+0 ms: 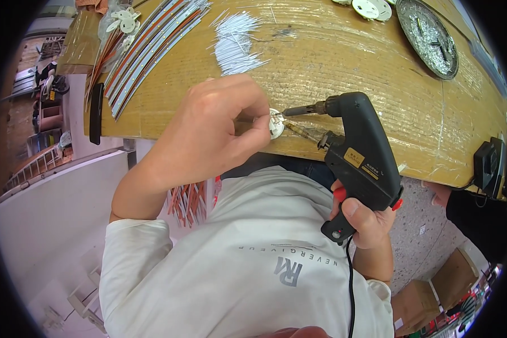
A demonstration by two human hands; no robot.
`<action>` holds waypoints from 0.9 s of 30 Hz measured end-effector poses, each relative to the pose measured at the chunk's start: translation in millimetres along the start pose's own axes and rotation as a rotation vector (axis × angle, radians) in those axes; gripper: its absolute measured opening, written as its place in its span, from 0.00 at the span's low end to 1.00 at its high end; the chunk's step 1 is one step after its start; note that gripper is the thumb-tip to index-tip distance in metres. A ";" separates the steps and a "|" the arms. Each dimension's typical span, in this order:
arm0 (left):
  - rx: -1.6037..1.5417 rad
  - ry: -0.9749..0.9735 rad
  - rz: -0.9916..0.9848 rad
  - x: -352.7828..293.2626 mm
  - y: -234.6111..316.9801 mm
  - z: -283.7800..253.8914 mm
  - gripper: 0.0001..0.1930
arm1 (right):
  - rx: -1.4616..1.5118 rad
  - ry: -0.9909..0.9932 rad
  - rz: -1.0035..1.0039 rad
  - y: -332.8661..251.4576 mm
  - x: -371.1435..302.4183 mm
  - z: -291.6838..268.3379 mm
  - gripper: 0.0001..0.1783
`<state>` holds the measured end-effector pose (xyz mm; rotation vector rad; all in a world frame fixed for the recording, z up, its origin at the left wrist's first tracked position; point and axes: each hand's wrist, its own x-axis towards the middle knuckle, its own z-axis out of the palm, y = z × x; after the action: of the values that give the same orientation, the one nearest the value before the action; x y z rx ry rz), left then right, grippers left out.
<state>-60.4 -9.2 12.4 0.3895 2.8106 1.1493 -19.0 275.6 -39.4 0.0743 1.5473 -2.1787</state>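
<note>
My right hand (366,222) is wrapped round the grip of a black soldering gun (361,149) with a red trigger. The gun's metal tip (301,110) reaches left to a small round white plastic disc (276,125) near the table's front edge. Below that tip, the gun's thin feed tube (301,130) also points at the disc. My left hand (219,121) is closed in a pinch right beside the disc's left side. Whatever lies between its fingertips is hidden by the fingers.
A pile of thin white wires (236,45) lies at the back middle of the wooden table (332,62). Long white and orange strips (152,50) fill the left. A dark round tray (448,65) with silvery bits stands at the far right, near white discs (372,8). A black cord (351,287) hangs from the gun.
</note>
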 end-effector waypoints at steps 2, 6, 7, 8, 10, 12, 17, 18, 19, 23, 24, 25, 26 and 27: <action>0.017 -0.003 0.001 1.1 -0.2 0.5 0.04 | 0.007 0.004 0.007 0.0 2.3 0.5 0.18; 0.039 -0.015 0.008 1.5 0.6 -0.4 0.05 | 0.002 -0.006 0.008 0.7 3.1 -0.4 0.16; 0.039 -0.017 0.009 1.7 0.3 -0.3 0.05 | 0.003 -0.004 0.008 0.4 3.6 -0.1 0.16; 0.031 -0.011 0.017 2.0 -0.3 0.0 0.05 | -0.008 -0.008 0.006 -0.3 4.2 0.4 0.16; 0.024 -0.004 0.021 0.8 -0.3 -0.1 0.05 | -0.018 -0.016 0.006 -0.4 4.0 0.7 0.15; 0.012 0.004 0.031 0.5 -0.8 0.2 0.05 | -0.027 -0.024 0.002 1.1 3.7 -0.1 0.13; 0.002 0.006 0.031 0.4 -1.8 0.6 0.05 | -0.026 -0.009 0.001 0.6 3.7 1.2 0.13; -0.002 0.008 0.032 0.2 -2.1 0.8 0.05 | -0.021 -0.011 0.007 0.9 3.3 0.9 0.13; -0.002 0.008 0.032 -0.1 -1.9 0.9 0.05 | -0.021 -0.011 0.007 0.4 3.4 1.4 0.13; -0.009 0.021 0.036 -0.5 -3.2 2.5 0.05 | -0.016 -0.012 -0.002 1.4 3.7 1.0 0.13; -0.012 0.025 0.036 -0.8 -3.2 2.4 0.05 | -0.011 -0.020 -0.001 2.1 3.6 0.4 0.13; -0.012 0.024 0.036 -0.9 -3.1 2.2 0.05 | -0.011 -0.020 -0.001 1.6 3.7 1.1 0.13; -0.006 0.024 0.037 -1.0 -3.0 1.9 0.05 | -0.011 -0.016 -0.007 0.8 4.1 2.3 0.13; -0.001 0.024 0.039 -1.2 -2.9 1.7 0.05 | -0.011 -0.013 -0.014 0.2 4.3 2.9 0.13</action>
<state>-59.5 -10.3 9.2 0.4345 2.8350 1.1710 -22.1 271.5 -39.8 0.0460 1.5570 -2.1764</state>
